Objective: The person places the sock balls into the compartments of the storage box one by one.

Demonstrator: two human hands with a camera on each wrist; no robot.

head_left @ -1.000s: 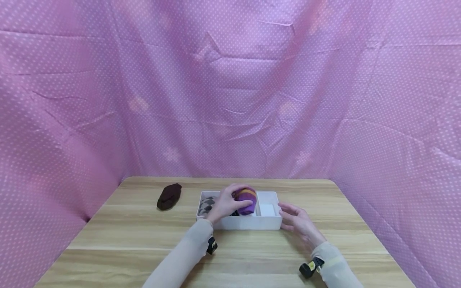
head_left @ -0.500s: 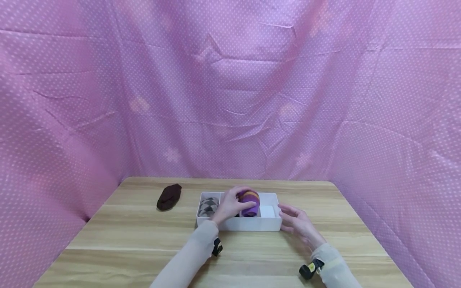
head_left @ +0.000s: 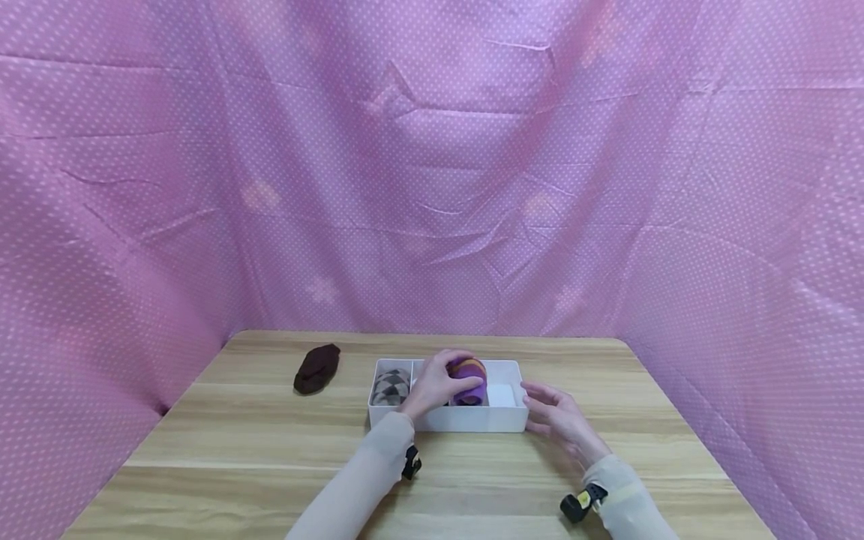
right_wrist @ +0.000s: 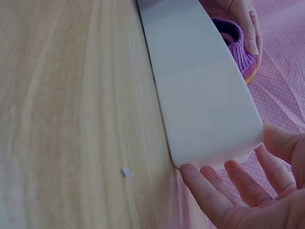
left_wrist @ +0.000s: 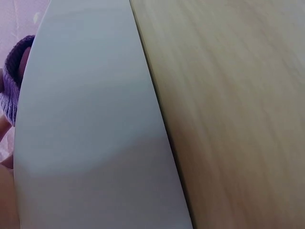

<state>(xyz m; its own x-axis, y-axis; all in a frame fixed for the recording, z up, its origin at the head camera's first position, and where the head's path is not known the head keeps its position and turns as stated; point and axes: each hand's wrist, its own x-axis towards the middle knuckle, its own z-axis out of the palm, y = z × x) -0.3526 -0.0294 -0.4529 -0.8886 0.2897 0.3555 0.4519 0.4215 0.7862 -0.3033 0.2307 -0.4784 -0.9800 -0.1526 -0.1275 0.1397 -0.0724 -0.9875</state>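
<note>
A white divided box (head_left: 459, 421) stands mid-table. My left hand (head_left: 439, 384) grips a rolled purple sock bundle with an orange stripe (head_left: 469, 380) and holds it low in the box's middle compartment. The same bundle (right_wrist: 237, 44) shows over the box wall (right_wrist: 200, 81) in the right wrist view, with left fingers (right_wrist: 248, 24) curled round it. My right hand (head_left: 556, 414) rests with straight fingers against the box's right end; its fingertips (right_wrist: 209, 191) touch the corner. The left wrist view shows the box wall (left_wrist: 90, 133) and a sliver of purple sock (left_wrist: 12, 86).
A grey-and-white argyle sock roll (head_left: 391, 386) fills the box's left compartment. A dark brown sock bundle (head_left: 316, 368) lies on the wooden table (head_left: 236, 450) to the far left. Pink dotted cloth (head_left: 432, 165) walls in the table on three sides.
My left hand has moved slightly right and lowered the purple bundle deeper into the middle compartment. The right hand has stayed at the box's right end.
</note>
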